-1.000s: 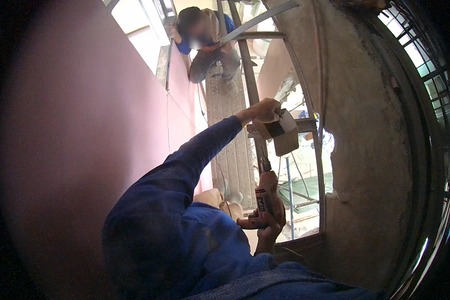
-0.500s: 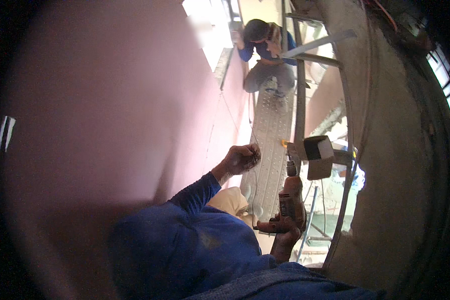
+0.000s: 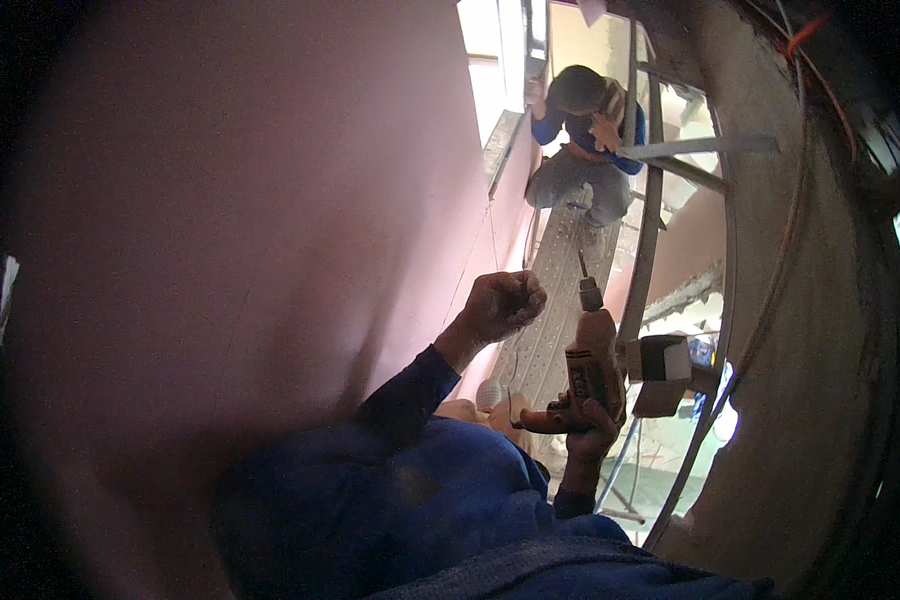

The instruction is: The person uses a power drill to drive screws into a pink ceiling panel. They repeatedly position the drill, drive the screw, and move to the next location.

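My right hand [image 3: 596,428] grips an orange-and-dark power drill [image 3: 592,345] by its handle. The drill's long thin bit points away from me, toward the far end of the plank. My left hand [image 3: 506,302] is closed in a fist beside the drill, near the pink wall [image 3: 270,200]. Whatever lies inside that fist is hidden by the fingers. A thin line [image 3: 492,235] runs down along the wall toward the fist. The drill's cord [image 3: 512,385] hangs from the bottom of its handle.
A perforated metal plank [image 3: 560,275] stretches ahead along the wall. Another person [image 3: 582,140] crouches at its far end by a bright window. An open cardboard box [image 3: 662,375] stands right of the drill, by metal scaffold bars [image 3: 650,220]. Cables [image 3: 795,200] hang along the grey wall at right.
The view has shifted, so the person and box appear farther right. My left fist has turned, hiding the dark thin pieces seen in it before. The drill's bit now shows against the plank.
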